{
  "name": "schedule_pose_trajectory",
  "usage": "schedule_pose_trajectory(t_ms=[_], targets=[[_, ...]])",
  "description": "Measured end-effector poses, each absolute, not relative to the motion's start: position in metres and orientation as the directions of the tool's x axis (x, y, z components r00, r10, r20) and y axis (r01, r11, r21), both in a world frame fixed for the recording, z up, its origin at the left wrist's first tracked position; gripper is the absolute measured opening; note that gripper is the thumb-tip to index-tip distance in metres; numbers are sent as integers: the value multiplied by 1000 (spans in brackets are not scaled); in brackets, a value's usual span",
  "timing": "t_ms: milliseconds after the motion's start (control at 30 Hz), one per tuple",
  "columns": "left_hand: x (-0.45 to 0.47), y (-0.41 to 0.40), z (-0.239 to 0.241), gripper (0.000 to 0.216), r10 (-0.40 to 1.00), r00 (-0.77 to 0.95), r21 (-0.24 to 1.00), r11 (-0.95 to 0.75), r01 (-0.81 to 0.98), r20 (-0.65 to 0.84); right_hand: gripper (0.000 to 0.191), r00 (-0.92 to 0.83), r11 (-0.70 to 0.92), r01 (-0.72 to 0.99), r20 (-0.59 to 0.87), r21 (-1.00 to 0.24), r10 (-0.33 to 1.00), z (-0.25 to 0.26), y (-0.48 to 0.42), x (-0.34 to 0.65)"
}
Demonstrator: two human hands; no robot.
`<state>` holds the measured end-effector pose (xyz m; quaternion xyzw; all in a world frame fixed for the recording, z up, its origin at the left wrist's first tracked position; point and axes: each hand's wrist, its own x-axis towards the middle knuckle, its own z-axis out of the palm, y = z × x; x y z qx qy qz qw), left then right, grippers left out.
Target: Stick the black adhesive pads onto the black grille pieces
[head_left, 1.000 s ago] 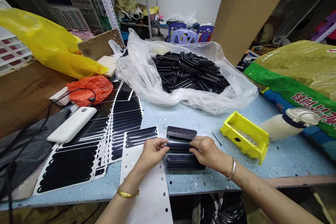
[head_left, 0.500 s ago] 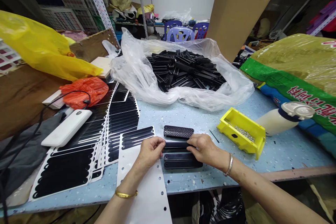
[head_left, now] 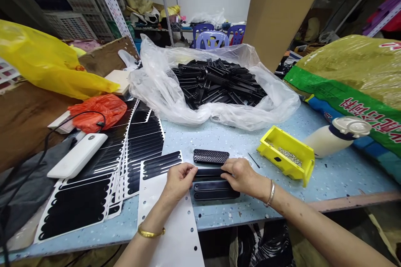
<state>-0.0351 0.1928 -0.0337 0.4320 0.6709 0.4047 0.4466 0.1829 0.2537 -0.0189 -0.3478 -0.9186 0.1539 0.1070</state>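
Note:
Between my two hands stretches a long black strip (head_left: 208, 172), pinched at its two ends. My left hand (head_left: 179, 180) has thumb and fingertips closed on the left end, above a white backing sheet (head_left: 171, 227) that carries a few black stickers (head_left: 163, 164) at its top. My right hand (head_left: 242, 176) grips the right end. Just below the strip lie smooth black plastic bars (head_left: 216, 195) side by side. Beyond it sit black bars with a lattice face (head_left: 211, 157). Whether the strip rests on another bar beneath is unclear.
A clear plastic bag (head_left: 200, 119) full of black plastic parts (head_left: 219, 81) stands behind. To the right are a yellow bin (head_left: 283, 162) of small metal pieces and a white bottle (head_left: 326, 139). Sticker sheets (head_left: 78, 206) and a white power bank (head_left: 77, 156) lie left.
The view has shifted slightly, so the scene sits a little further left. Both hands keep the same pinch on the strip, with no other clear movement.

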Motion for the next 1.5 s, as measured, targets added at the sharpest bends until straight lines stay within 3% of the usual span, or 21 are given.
schedule_pose_trajectory(t_ms=[167,467,700,1033,1500], targets=[[-36,194,-47,23,955,-256,924,227,307,-149,8,-735,714,547,158,-437,660,-23,257,187],[-39,196,-47,26,953,-245,918,249,307,-177,19,-686,675,424,272,-604,674,-43,262,200],[-40,195,-43,26,954,-225,919,261,294,-199,22,-708,674,412,250,-614,660,-46,263,203],[-41,194,-47,25,958,-212,916,253,310,-193,29,-727,755,344,351,-557,590,-49,261,204],[-44,195,-48,26,968,-190,911,222,346,-164,22,-708,650,406,229,-642,668,-45,262,201]])
